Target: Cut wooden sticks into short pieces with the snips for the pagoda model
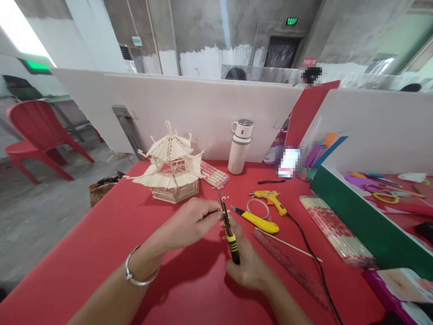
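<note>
My right hand (248, 262) is closed around the black and yellow handles of a small pair of cutters (230, 234), jaws pointing away from me. My left hand (192, 221), with a silver bangle on the wrist, pinches a thin wooden stick at the cutter jaws; the stick itself is barely visible. Tiny cut stick pieces (225, 197) lie just beyond the jaws. A pavilion model made of wooden sticks (171, 167) stands on the red table (101, 253) beyond my left hand.
A yellow utility knife (259, 221), tape roll (258, 207), yellow glue gun (270, 198) with black cord, ruler (291, 266) and loose stick lie right of my hands. Stick bundles (334, 230), (214, 174), a white flask (241, 146), white partitions, a red chair (37, 135).
</note>
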`<state>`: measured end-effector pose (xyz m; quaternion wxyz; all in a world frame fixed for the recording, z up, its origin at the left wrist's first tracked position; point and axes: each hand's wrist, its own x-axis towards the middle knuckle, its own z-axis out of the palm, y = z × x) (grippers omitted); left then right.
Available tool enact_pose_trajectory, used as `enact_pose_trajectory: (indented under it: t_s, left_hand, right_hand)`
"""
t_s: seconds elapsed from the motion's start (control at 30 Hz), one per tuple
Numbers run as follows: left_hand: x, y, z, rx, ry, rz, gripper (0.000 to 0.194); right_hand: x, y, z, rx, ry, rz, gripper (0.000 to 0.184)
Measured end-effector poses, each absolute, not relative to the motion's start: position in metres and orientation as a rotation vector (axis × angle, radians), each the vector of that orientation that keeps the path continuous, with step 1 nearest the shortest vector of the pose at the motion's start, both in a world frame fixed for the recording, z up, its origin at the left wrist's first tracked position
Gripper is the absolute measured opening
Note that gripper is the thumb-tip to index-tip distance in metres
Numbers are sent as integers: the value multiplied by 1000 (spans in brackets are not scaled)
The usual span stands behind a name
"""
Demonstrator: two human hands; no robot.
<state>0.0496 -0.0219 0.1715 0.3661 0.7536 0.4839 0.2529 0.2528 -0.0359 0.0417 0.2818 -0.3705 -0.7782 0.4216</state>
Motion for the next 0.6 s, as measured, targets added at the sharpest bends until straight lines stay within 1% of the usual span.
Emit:
enact_pose_trajectory:
  t_s: [0.17,0.33,0.6]
  left_hand:
    - [50,-26,174,2070,1216,683,33]
    - [50,-27,175,2131,1162,694,28]
    - [48,-25,176,2143,1128,675,27]
  right_hand:
    - [251,-37,36,-996,-2112,942,104]
    - [250,-36,32,-1011,-2143,724,107]
    - [249,-36,30,-1044,-2149,725,108]
